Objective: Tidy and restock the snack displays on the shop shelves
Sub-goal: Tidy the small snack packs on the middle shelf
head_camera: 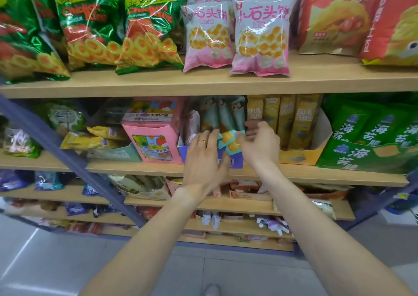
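Right fingers (253, 135): curling round the lower corner of a teal packet (233, 145), pinching it so it can be steered upright.
Left fingers (209, 141): lying nearly straight and spread against the packet's other edge, a ring showing on one; they are bracing, not gripping.
Right hand (260, 146): reaching in from the right, wrist over the shelf lip.
Left hand (204, 162): covering the front of the blue box (236, 160), probably steadying it while the row is being set.
Teal packet: sitting tilted at the box's mouth, between both hands, below the teal row (222, 115) standing upright behind it; blur is making it hard to say whether it is one packet or two.
Pink box (153, 142): standing just left of the blue box, front cut low so its stock faces out.
Yellow packs (287, 119): standing upright in their tray to the right.
Middle shelf (135, 168): carrying all of these.
Step, as a judgement: the person is tucking the loose packet back into line.
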The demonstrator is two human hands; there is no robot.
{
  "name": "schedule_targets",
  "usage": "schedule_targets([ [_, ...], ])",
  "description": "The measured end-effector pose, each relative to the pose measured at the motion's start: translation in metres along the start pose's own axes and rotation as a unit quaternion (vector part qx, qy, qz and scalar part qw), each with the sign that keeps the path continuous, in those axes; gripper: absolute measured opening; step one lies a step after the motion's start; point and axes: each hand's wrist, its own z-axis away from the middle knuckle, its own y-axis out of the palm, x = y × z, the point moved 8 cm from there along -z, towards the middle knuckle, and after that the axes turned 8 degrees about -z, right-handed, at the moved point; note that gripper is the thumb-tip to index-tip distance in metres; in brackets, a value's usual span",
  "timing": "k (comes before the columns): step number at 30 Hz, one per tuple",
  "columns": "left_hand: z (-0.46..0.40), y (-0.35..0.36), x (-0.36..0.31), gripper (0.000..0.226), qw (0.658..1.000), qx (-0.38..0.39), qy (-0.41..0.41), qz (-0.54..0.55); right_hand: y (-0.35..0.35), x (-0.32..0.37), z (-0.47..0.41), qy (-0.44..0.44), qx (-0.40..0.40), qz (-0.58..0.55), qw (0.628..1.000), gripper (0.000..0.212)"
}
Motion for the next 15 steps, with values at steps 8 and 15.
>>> schedule_targets([
  [8,0.021,-0.016,0.024,0.058,0.998,-0.038,0.021,0.043,-0.015,0.049,0.032,-0.186,-0.109,0.078,0.973,0.029],
  [15,0.032,-0.019,0.062,0.052,0.998,-0.057,-0.016,-0.016,0.072,0.079,0.024,-0.148,0.060,0.158,0.974,0.040],
])
